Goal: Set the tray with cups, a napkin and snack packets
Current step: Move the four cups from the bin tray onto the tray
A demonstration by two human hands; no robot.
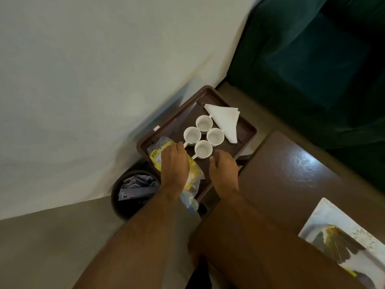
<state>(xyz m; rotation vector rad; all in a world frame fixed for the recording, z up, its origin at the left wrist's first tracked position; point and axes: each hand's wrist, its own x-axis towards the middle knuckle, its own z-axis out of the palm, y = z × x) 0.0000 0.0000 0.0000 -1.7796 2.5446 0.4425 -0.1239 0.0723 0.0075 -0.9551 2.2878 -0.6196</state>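
Four white cups [201,137] cluster on the brown tray [249,130] beside a folded napkin [226,119]. Left hand [174,163] presses flat, fingers together, on yellow snack packets [192,171]; right hand [225,168] rests loosely spread at the tray's near edge, holding nothing.

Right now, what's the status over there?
Left hand flat on yellow snack packet. Right hand open, empty. Four cups, napkin on tray.

A round dark bin [133,197] stands on the floor near the white wall [83,80], with crumpled papers [136,184] inside it. To the right lies a glossy brown tabletop [287,180], and on its near corner rests a printed card [343,243] with a grey and gold picture. A dark green sofa [312,59] fills the upper right corner.
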